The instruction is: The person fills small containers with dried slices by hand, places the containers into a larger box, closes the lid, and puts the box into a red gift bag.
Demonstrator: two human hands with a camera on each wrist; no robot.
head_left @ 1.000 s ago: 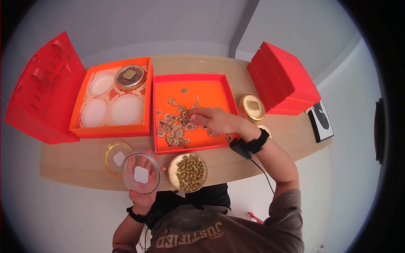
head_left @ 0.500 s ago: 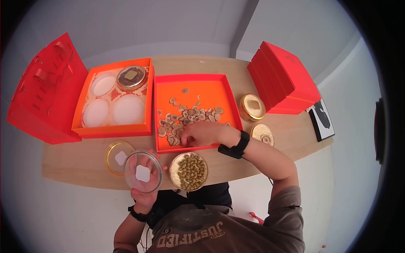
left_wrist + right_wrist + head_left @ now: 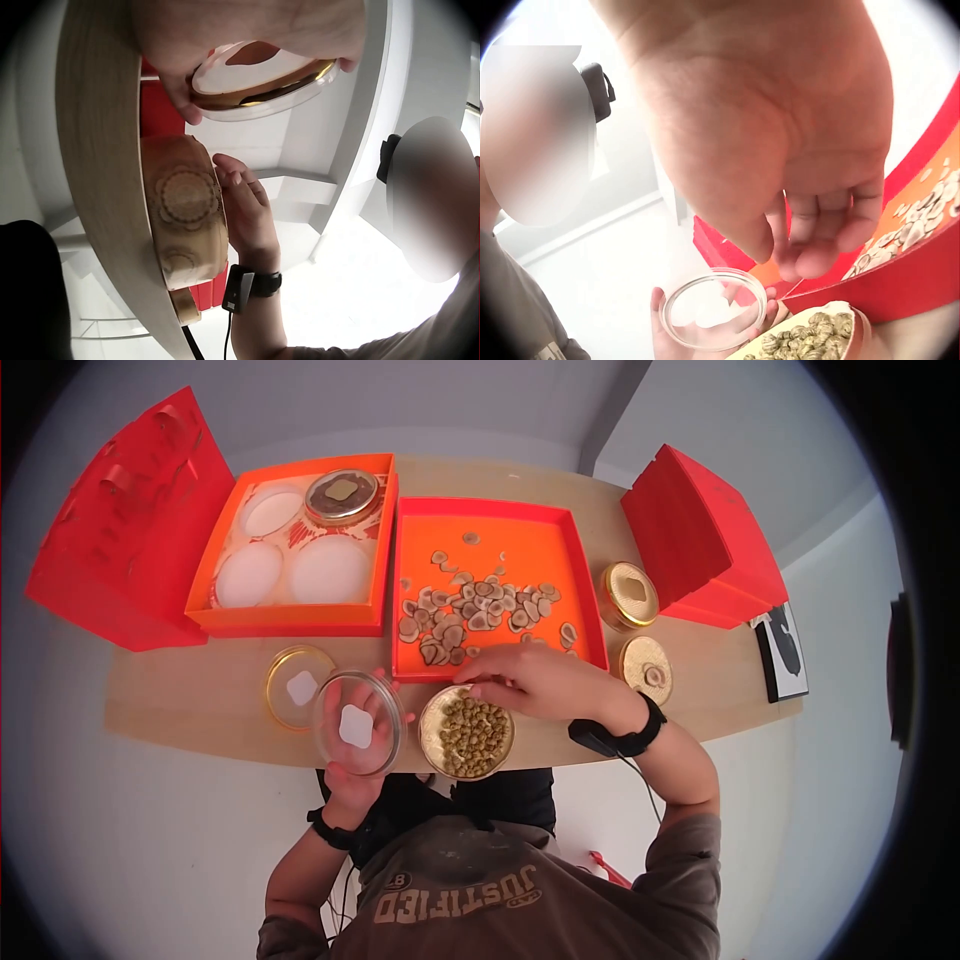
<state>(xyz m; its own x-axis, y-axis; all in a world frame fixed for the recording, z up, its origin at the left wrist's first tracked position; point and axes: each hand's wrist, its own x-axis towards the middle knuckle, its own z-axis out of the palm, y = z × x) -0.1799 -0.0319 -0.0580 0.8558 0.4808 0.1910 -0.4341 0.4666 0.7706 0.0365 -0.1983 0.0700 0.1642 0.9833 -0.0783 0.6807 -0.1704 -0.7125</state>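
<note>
The right hand hangs just over the near rim of the tray, with its fingertips beside the far edge of the tin that is full of small beads. In the right wrist view the fingers are curled together and point down. If they pinch a slice, it is hidden between them, so I cannot tell.

The left hand holds the clear lid tilted, just left of the tin. Its fingers are spread behind the lid and the thumb presses on the rim.

What can go wrong, in my judgement:
- If the right fingers carry a slice, it could slip out over the table between tray and tin, because the pinch is small and the tin is already nearly full.
- The tin sits at the near edge of the table. A push from the right fingertips on its rim could slide it toward the person or tip beads out.
- The lid is held only by its rim, beyond the table edge, so a loose thumb could let it fall to the floor.

The slices lie scattered in the tray, beyond the right fingertips. The right wrist is bent down, with the forearm coming in from the right.
</note>
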